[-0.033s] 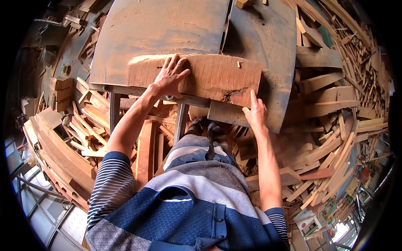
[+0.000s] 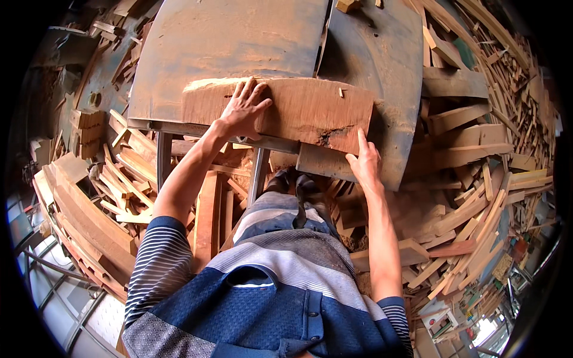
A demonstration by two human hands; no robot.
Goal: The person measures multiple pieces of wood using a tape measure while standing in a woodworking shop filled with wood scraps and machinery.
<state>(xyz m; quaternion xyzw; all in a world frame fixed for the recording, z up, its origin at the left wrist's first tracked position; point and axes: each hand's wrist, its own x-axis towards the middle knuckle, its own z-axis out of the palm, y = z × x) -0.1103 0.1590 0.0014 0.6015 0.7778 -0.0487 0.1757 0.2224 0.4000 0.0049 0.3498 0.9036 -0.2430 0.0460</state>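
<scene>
A broad reddish-brown wooden board (image 2: 304, 110) with a curved far edge lies across the front of the metal saw table (image 2: 239, 39). Its near right corner has a dark, rotted hollow, and a small splinter rests on its face. My left hand (image 2: 245, 112) is spread over the board's left half, fingers pointing away and thumb out to the right. At the near right corner, my right hand (image 2: 367, 160) grips the board, with the index finger along the corner and the thumb by the near edge. The other right fingers are folded and partly hidden.
A dark slot (image 2: 323, 42) runs through the tabletop beyond the board; I cannot make out a blade in it. A small wood block (image 2: 347, 5) sits at the far edge. Curved offcuts (image 2: 89, 209) pile up at left, and more planks (image 2: 465, 149) crowd the right side.
</scene>
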